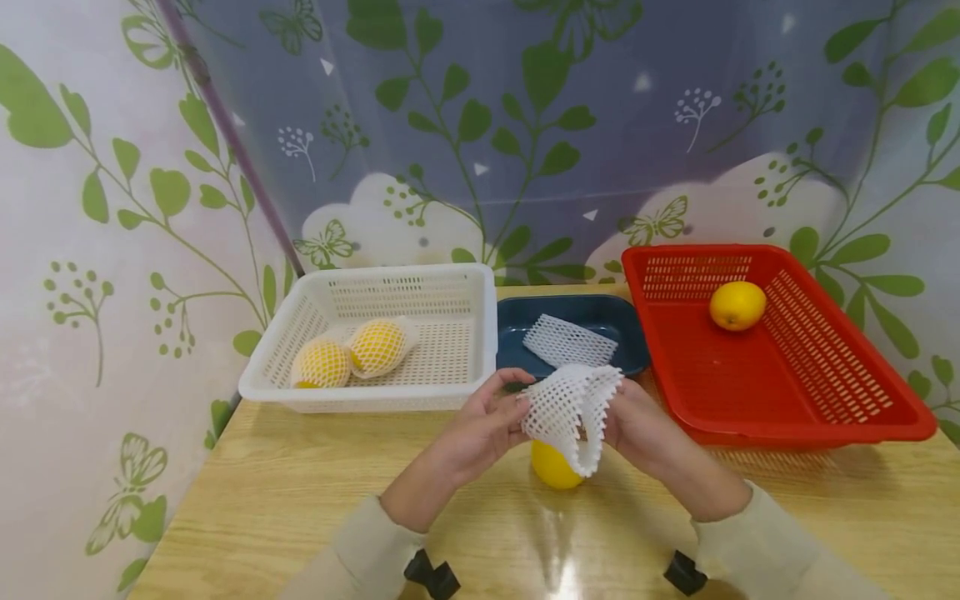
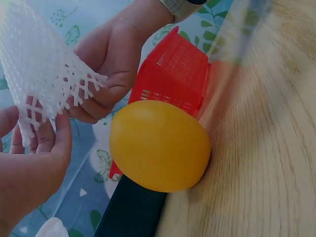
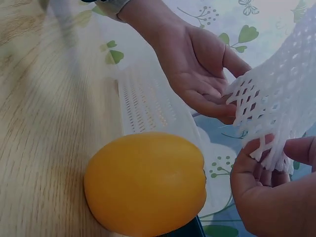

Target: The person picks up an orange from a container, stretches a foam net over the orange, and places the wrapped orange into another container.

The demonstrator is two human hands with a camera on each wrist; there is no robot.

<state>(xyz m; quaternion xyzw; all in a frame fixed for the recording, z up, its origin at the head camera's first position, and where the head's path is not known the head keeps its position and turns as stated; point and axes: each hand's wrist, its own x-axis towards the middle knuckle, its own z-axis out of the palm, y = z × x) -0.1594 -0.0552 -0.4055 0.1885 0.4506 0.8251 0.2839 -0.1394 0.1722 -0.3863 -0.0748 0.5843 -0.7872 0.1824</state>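
A white foam fruit net (image 1: 562, 408) is held up with its mouth spread between both hands. My left hand (image 1: 487, 427) pinches one side of its edge, fingertips showing through the mesh in the left wrist view. On the opposite side my right hand (image 1: 643, 427) grips the rim with thumb and curled fingers (image 3: 249, 170). Below the net a smooth yellow fruit (image 2: 160, 148) rests on the wooden table, partly covered by the net in the head view. Neither hand touches this fruit.
At left stands a white basket (image 1: 483, 333) with two netted yellow fruits (image 1: 378, 346). A dark blue tray (image 1: 630, 321) holds another flat foam net (image 1: 570, 340). The red basket (image 1: 720, 383) at right contains one bare yellow fruit (image 1: 738, 305). A patterned curtain hangs behind.
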